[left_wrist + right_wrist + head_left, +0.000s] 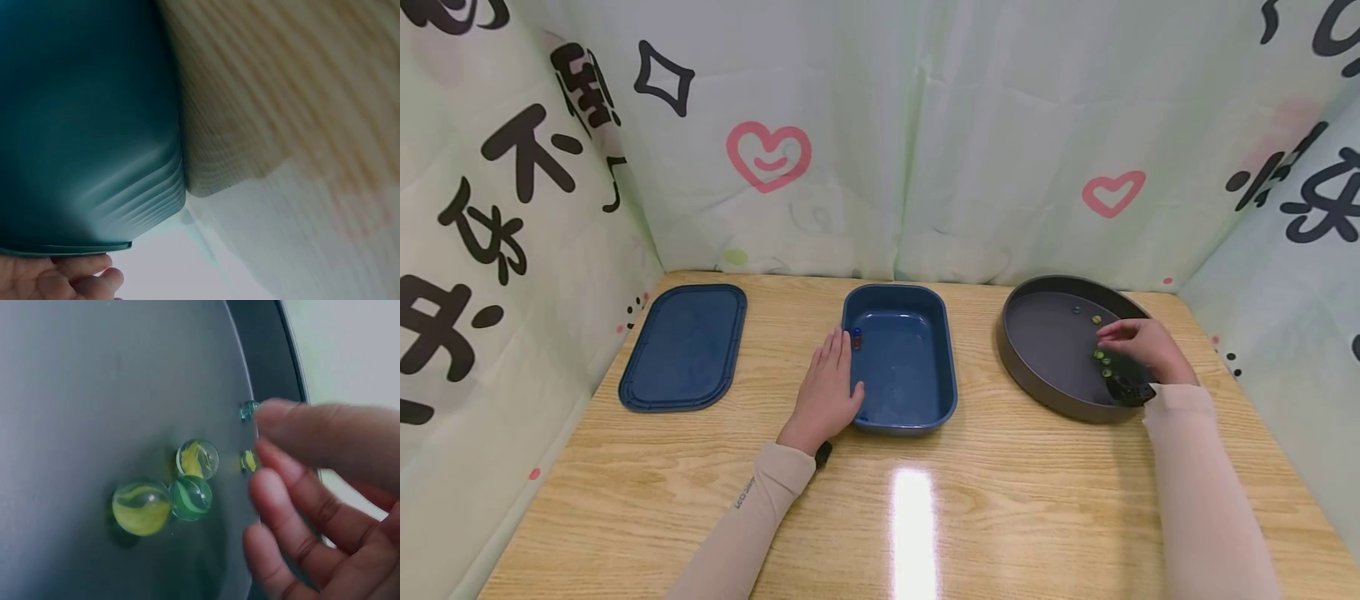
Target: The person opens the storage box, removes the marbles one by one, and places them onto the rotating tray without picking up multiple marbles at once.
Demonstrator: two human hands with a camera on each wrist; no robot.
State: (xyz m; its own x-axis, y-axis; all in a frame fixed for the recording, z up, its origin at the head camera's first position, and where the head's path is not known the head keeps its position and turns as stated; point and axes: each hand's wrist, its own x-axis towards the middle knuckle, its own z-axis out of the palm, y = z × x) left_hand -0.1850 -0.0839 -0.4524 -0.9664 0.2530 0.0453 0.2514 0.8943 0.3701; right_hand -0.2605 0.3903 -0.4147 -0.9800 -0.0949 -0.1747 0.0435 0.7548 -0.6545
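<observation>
Lying on the floor of a round, dark grey, shallow-walled pan (1052, 350), five small glass marbles with swirled cores (141, 507) show yellow, green and bluish tints. Each is probably light for the fingers but hard, slick and quick to roll—best pinched at its widest part, between thumb and fingertip pads on opposite sides. Glass of this kind should not give under a squeeze, though a hard knock might chip it. Three lie grouped toward the middle of the right wrist view, two near the wall. Above them hangs the right hand (1150, 346), fingers loosely bent, thumb close to the index finger, with nothing visible in its grasp. The pan is matt and smooth, probably coated metal. The left hand (823, 383), fingers straight, rests along the rim of a glossy blue rounded-rectangular tub (951, 367), seemingly plastic, with ribbed corners; two small dark balls (857, 333), one blue, one brownish, sit by its left wall. Farther left lies a flat blue lid with a grooved border (685, 350)—all on a pale wood-grained table (1015, 500).
</observation>
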